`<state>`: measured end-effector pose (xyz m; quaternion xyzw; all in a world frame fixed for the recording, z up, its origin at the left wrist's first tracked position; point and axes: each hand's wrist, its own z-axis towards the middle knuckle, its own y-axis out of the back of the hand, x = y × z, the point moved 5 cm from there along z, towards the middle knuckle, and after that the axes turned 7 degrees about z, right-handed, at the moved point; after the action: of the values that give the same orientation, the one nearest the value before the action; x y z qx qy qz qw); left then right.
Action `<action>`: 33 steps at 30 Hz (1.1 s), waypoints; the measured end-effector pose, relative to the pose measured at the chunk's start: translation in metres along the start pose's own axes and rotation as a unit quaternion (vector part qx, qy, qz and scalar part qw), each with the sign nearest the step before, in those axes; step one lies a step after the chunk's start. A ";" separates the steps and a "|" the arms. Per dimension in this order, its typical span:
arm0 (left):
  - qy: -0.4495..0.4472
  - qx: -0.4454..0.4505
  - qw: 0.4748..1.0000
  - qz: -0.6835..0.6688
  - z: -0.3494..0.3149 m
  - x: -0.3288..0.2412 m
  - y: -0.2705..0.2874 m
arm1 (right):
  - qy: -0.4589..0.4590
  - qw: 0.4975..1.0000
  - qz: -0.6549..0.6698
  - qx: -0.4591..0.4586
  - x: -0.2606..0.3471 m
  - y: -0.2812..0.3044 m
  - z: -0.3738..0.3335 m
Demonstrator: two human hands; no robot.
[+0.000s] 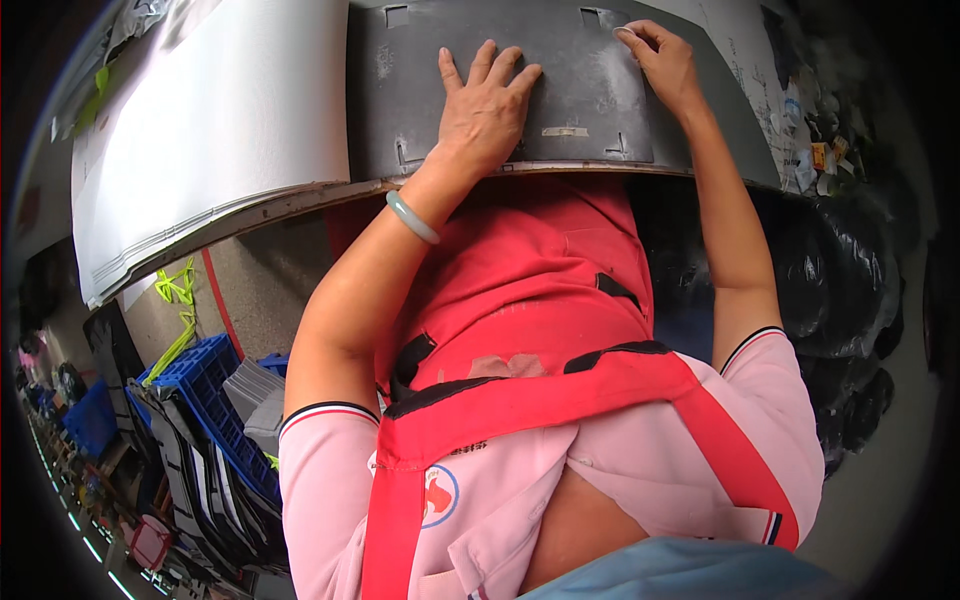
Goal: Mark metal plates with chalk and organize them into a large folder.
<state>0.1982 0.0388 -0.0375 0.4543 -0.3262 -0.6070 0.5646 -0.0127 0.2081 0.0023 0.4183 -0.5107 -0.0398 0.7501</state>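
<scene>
My left hand (487, 112) lies flat with its fingers spread on a dark grey sheet (425, 90), pressing on nothing else. The sheet has small angular cut-outs near its corners and pale, chalky smears. A short beige strip (565, 132) shows near its front edge. At the sheet's far right side, my right hand (665, 68) is closed in a pinch. Between its thumb and fingertips a small white piece (624, 33) shows; its kind is too small to make out.
A stack of white sheets (220, 110) covers the table's left part. Below left stand blue plastic crates (205, 385) with grey pieces and dark strips around them. Black plastic bags (820, 270) sit at the right. Small packages (822, 156) lie beyond the table's right end.
</scene>
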 end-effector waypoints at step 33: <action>0.019 -0.026 0.999 -0.021 -0.003 0.000 0.004 | -0.094 0.987 -0.065 0.113 0.005 -0.019 0.070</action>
<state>0.2024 0.0390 -0.0351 0.4575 -0.2905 -0.6182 0.5693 -0.0591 0.1528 0.0024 0.5267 -0.5520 -0.0696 0.6427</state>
